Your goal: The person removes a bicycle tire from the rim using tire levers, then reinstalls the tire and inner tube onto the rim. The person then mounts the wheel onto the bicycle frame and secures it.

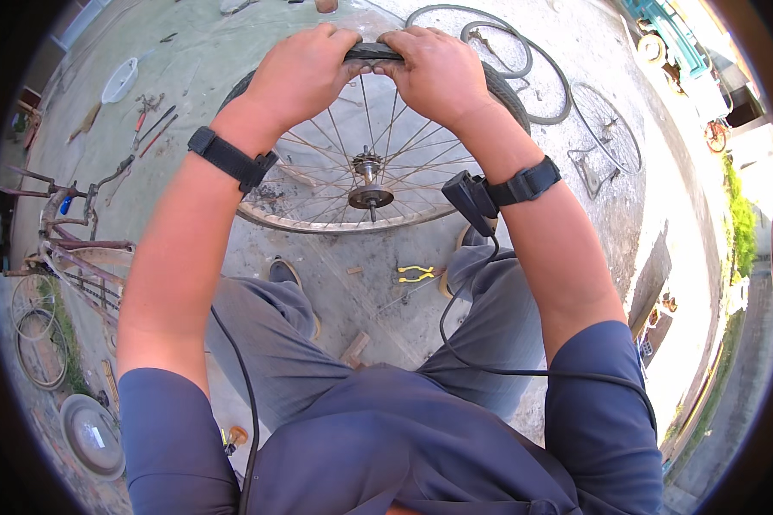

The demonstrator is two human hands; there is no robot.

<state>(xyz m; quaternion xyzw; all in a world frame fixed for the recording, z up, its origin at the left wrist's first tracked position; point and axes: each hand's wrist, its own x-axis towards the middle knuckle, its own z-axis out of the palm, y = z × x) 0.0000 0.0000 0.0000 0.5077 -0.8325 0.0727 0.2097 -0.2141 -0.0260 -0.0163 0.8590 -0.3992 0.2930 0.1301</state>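
Note:
A spoked bicycle wheel [343, 228] is in front of me, its axle and hub [370, 196] facing up toward me. Black tyre [371, 51] runs along the far side and both flanks of the rim, while the near edge shows pale rim. My left hand [311, 70] is closed round the tyre at the far edge, thumb on the near side. Just to its right, my right hand [435, 72] grips the same tyre, thumb likewise toward me. A short stretch of tyre shows between the two hands.
Yellow-handled pliers [416, 274] lie between my feet. Loose black tyres [567, 90] and a bare wheel [610, 129] lie at the right. On the left are a bicycle frame [82, 245], hand tools [153, 129], a white basin [120, 80] and a metal basin [93, 436].

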